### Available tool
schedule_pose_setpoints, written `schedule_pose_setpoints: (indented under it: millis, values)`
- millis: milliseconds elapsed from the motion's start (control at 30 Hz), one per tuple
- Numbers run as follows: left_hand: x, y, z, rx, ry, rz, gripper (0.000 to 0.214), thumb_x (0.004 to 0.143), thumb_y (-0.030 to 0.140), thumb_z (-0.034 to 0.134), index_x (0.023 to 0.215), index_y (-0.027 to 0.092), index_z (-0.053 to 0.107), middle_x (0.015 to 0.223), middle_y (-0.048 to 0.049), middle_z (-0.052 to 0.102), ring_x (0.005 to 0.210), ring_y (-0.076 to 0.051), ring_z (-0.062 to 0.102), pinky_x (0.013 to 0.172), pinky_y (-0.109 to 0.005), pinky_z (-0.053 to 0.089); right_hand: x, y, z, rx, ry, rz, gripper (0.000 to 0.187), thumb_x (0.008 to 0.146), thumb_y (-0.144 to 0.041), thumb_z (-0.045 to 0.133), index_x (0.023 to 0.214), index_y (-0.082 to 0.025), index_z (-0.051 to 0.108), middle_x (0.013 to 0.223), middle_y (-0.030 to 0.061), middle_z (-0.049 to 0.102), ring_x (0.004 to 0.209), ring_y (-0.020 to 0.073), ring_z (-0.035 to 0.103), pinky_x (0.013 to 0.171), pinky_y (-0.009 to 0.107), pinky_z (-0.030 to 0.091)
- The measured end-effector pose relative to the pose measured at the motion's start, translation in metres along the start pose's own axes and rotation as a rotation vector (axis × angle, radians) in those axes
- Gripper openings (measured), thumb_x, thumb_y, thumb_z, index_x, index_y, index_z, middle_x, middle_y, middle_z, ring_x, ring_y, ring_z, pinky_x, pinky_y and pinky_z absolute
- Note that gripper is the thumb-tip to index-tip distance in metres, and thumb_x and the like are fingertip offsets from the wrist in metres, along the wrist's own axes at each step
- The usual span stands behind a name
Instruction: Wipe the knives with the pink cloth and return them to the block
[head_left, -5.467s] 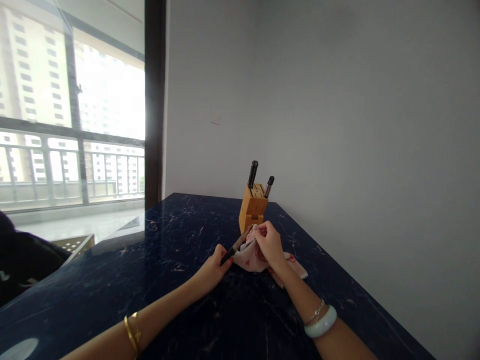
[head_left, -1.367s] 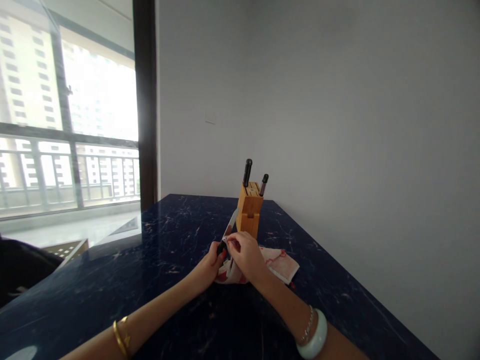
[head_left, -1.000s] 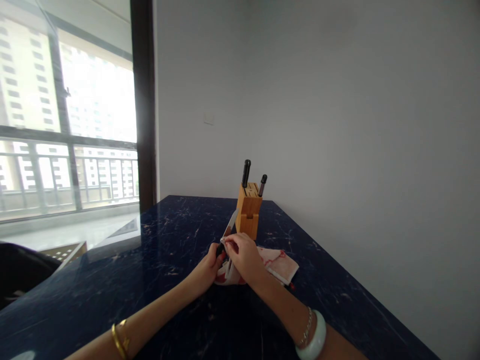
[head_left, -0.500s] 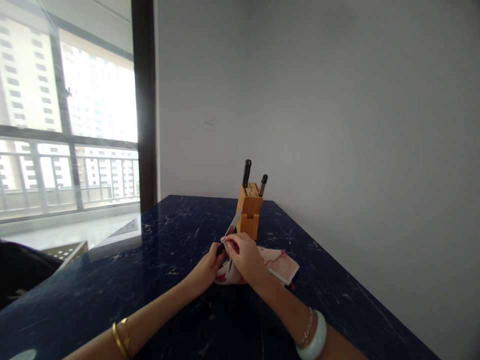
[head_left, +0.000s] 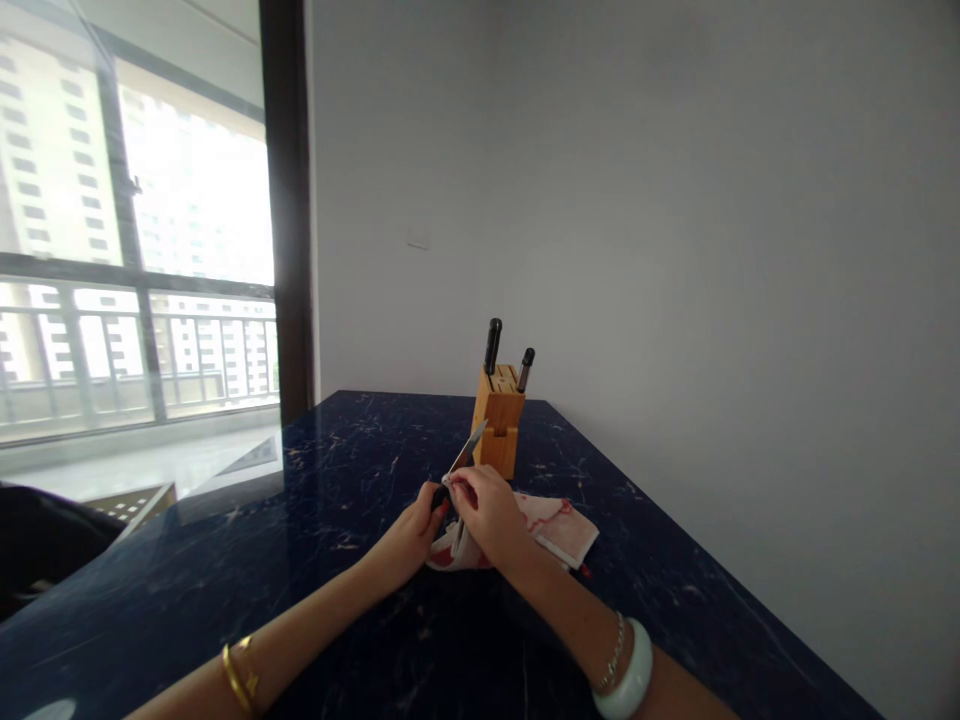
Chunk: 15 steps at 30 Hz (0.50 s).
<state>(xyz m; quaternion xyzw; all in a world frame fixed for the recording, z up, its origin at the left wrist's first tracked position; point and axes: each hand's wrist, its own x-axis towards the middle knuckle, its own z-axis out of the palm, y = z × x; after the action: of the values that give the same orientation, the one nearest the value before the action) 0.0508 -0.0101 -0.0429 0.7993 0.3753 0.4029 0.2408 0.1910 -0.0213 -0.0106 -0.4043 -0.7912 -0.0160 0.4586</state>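
Observation:
My left hand (head_left: 414, 525) is closed round the black handle of a knife (head_left: 468, 449), whose blade slants up and to the right in front of the knife block. With its fingers pinched, my right hand (head_left: 491, 505) grips a corner of a pink and white towel (head_left: 561, 528) against the knife, where blade and handle meet. The rest of the towel hangs below my hands and spreads on the table to the right. Just beyond stands the wooden knife block (head_left: 501, 410), holding two black-handled tools in its top.
The dark blue marbled table (head_left: 360, 440) runs up to a grey wall (head_left: 675, 250) at the back and right. A window (head_left: 195, 200) is on the left, with a black object (head_left: 52, 540) below it beside the table.
The knife's blade has tilted slightly to the right. Both hands keep their hold in nearly the same place.

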Motion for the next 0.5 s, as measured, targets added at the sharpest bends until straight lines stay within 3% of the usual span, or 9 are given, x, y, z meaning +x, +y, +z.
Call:
schedule_pose_setpoints:
  millis: [500]
  values:
    - [-0.0020,0.0008,-0.0003,-0.032,0.037,0.036,0.017,0.082,0.028,0.031,0.093,0.018,0.040,0.079,-0.0013,0.055,0.071,-0.013,0.051,0.066,-0.024,0.039,0.0000,-0.0062,-0.0016,0.019,0.020,0.000,0.014,0.077,-0.014,0.041,0.086,-0.019,0.052,0.081,0.0022,0.055,0.078,0.0134,0.048,0.071,0.025,0.037]
